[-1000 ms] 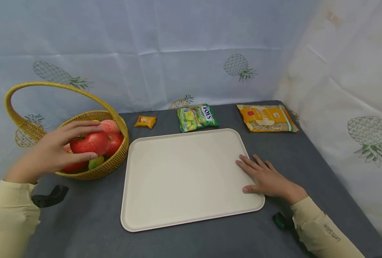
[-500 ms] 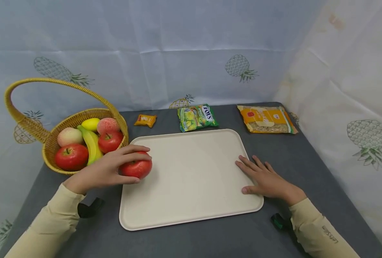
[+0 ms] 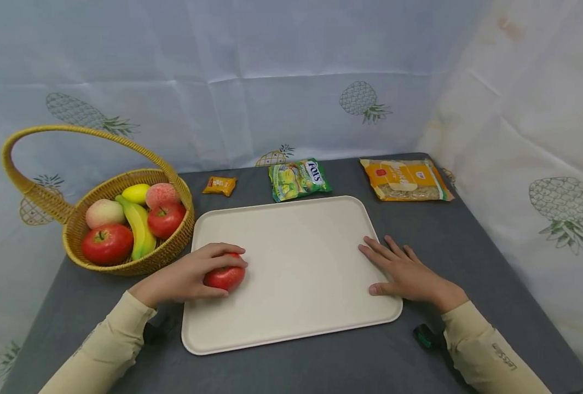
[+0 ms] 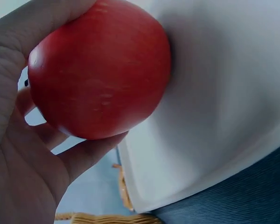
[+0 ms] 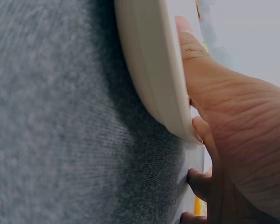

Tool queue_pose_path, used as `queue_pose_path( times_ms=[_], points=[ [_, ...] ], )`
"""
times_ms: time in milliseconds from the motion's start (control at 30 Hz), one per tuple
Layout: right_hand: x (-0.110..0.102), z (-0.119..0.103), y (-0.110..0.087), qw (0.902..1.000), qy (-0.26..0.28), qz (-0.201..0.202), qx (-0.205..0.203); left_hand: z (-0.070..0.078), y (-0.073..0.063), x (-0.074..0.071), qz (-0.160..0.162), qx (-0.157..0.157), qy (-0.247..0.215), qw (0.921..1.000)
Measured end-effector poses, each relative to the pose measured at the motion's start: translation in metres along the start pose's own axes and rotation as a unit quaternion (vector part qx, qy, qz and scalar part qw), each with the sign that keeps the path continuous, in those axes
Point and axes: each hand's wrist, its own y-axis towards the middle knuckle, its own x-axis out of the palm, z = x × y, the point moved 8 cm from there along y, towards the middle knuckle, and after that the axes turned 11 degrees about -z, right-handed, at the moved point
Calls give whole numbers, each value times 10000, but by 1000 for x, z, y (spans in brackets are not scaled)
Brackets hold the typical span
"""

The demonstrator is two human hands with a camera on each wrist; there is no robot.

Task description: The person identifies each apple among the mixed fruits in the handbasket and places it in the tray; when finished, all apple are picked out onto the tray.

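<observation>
My left hand [image 3: 190, 276] grips a red apple [image 3: 226, 278] at the left side of the cream tray [image 3: 301, 262]. In the left wrist view the apple [image 4: 100, 70] sits between thumb and fingers, its underside at or very near the tray surface. My right hand [image 3: 409, 273] rests with spread, straight fingers on the tray's right edge. The right wrist view has the thumb on the tray's rim [image 5: 154, 70], with other fingers beyond the edge. A wicker basket [image 3: 173, 254] left of the tray holds a banana [image 3: 138, 227], a lemon [image 3: 136, 193], two peaches and two red apples.
Behind the tray lie a small orange packet [image 3: 220, 185], a green FOX'S candy bag [image 3: 298, 179] and a yellow bag of grains [image 3: 406, 180]. The basket's tall handle [image 3: 89, 130] arches up. A patterned cloth [image 3: 291, 65] hangs behind the grey table [image 3: 271, 366].
My left hand has carried the apple out of the basket, rightward and toward me, down to the tray. The right hand stays in place on the tray's edge.
</observation>
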Motion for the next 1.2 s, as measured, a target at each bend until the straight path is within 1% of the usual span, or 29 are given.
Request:
queue_pose_path(
  times_ms=[133,367,467,700,800,900,967,1033,1100,1200],
  points=[
    [1,2,1,10000,15,29,5,-1,-1,6,95,-61,38,9999],
    [2,4,2,10000,-10,56,13,-6,-4,13,123,-375,-47,9992],
    [2,3,1,10000,23,52,15,-8,-5,14,87,-467,-134,9988],
    [3,4,1,9999,57,86,-2,-9,-7,16,14,-563,-319,9979],
    [3,4,2,9999,46,95,-11,-10,-12,14,-15,-747,-465,9961],
    [3,3,2,9999,42,104,-23,-10,-19,5,71,-916,-585,9941],
    [2,2,2,9999,44,114,-29,-10,-26,-6,217,-1035,-578,9927],
    [2,2,1,9999,37,125,-36,-10,-35,-21,459,-1090,-455,9919],
    [2,1,1,9999,62,138,-44,-11,-46,-39,775,-1132,-230,9903],
    [1,2,1,9998,95,155,-46,-13,-65,-67,1312,-1014,92,9861]
  ],
)
